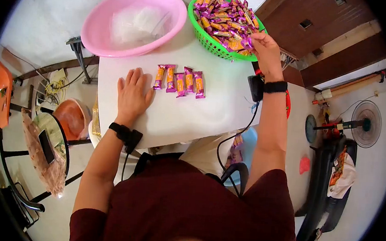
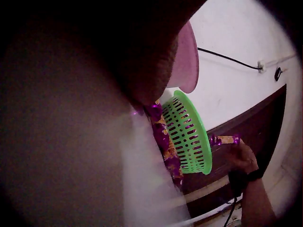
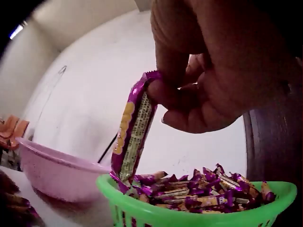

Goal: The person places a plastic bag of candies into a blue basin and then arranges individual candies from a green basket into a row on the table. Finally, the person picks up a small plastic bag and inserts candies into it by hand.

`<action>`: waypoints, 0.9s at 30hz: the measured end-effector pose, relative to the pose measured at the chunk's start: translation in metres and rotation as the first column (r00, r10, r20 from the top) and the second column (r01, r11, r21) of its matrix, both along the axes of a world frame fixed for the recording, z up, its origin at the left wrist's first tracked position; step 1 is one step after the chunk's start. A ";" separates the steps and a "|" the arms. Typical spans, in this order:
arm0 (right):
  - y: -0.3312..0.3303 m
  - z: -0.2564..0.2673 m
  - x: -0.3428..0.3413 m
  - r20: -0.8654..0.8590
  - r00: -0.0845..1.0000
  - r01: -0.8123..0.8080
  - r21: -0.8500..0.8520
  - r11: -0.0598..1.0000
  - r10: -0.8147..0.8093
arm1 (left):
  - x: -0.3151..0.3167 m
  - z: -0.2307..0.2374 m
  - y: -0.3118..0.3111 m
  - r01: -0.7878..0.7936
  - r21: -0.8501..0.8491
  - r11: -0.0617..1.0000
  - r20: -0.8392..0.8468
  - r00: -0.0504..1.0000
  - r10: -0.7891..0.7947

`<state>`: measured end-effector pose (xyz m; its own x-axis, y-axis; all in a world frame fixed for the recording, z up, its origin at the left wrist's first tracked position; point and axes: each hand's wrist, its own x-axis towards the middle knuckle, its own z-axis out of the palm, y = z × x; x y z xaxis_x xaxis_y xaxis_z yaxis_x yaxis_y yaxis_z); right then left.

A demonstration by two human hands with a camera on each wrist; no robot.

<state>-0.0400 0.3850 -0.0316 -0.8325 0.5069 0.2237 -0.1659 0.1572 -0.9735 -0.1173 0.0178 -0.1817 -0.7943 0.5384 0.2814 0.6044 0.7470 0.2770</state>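
Note:
Between thumb and fingers my right hand [image 1: 266,52] pinches one end of a purple and yellow wrapped snack bar [image 3: 134,130], which hangs over the rim of the green basket [image 1: 215,48]. That basket is heaped with the same kind of wrapped snack bars [image 3: 203,189]. My left hand [image 1: 134,95] rests on the white table [image 1: 175,119], fingers straight. Just right of it, several wrapped bars [image 1: 180,82] lie side by side in an uneven row. In the left wrist view, my left hand is mostly a dark shape.
A pink basin [image 1: 92,26] holding clear plastic bags [image 1: 141,22] stands left of the basket. Cables run from both wrist cameras. Below the table's front edge is a light blue tub [image 1: 246,146] with wrapped bars. A round stool [image 1: 53,134] stands at the left, a fan [image 1: 366,123] at the right.

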 end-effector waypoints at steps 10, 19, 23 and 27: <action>-0.071 -0.089 0.045 0.072 0.989 -0.138 0.776 0.616 0.131 | -0.001 0.004 0.002 -0.016 -0.043 0.999 0.023 1.000 0.017; -0.055 -0.056 0.046 0.379 0.924 -0.339 0.742 0.579 0.055 | -0.001 0.002 0.002 -0.012 -0.010 1.000 0.012 1.000 0.012; 0.022 -0.031 0.014 0.047 0.985 0.050 0.839 0.543 -0.163 | -0.002 0.002 0.002 -0.015 -0.049 0.999 0.030 0.999 0.017; 0.095 -0.045 -0.017 0.293 0.921 -0.163 0.888 0.430 -0.256 | -0.002 0.001 0.002 -0.019 -0.038 0.999 0.022 1.000 0.020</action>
